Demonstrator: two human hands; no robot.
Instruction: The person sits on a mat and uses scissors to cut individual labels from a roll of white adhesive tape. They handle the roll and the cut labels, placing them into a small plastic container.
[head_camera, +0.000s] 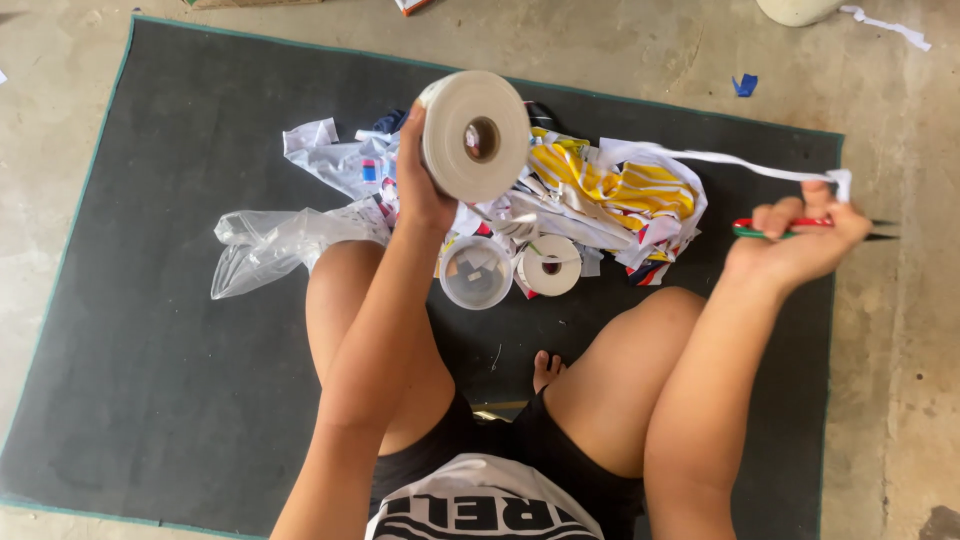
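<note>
My left hand (418, 175) holds up a large white roll of tape (475, 135), its core facing me. A white strip (730, 160) runs from the roll to my right hand (800, 240), which pinches the strip's end and also grips red and green handled scissors (815, 228) with dark blades pointing right. Below the roll, on the dark mat (180, 300), lie a round clear container (476, 272) and a smaller white tape roll (550, 265). I sit cross-legged with bare knees on either side.
A heap of cut fabric pieces (610, 195) in yellow, white, red and blue lies behind the rolls. A crumpled clear plastic bag (270, 245) sits left. Bare concrete floor (900, 350) surrounds the mat, with a blue scrap (745, 85) and a white object (800, 10) at top right.
</note>
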